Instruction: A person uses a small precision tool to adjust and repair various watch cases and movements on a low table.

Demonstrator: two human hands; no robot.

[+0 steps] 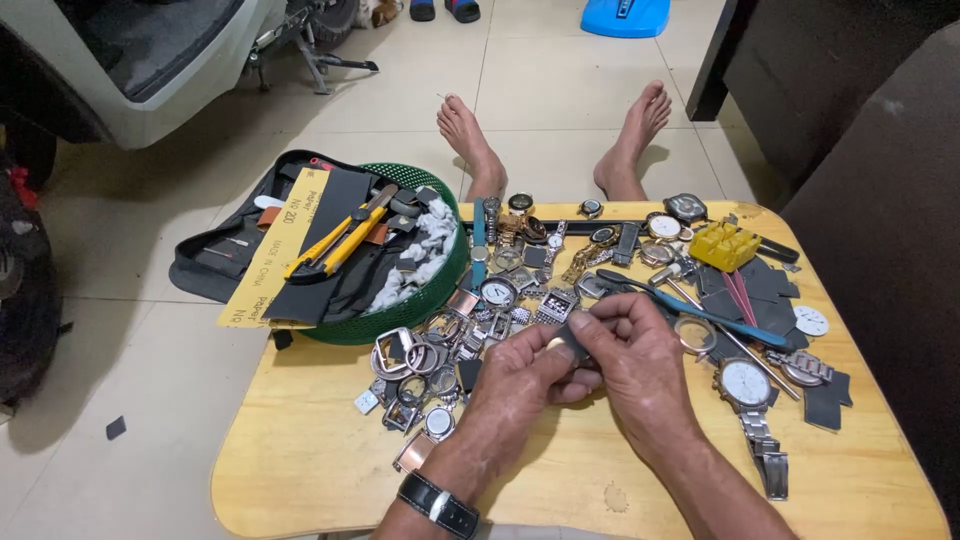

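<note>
While a low wooden table point(300, 470) carries everything, a green basket point(440, 285) overhangs its far-left corner and a heap of watch cases point(440, 350) spreads along the far edge. Near the table's middle, the left hand point(520, 385) and right hand point(630, 365) meet, fingers closed together on a small dark watch part point(572, 343).

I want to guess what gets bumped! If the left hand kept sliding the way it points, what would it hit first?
The left hand points up and right, so it would first meet the right hand, which it already touches around a small dark piece.
</note>
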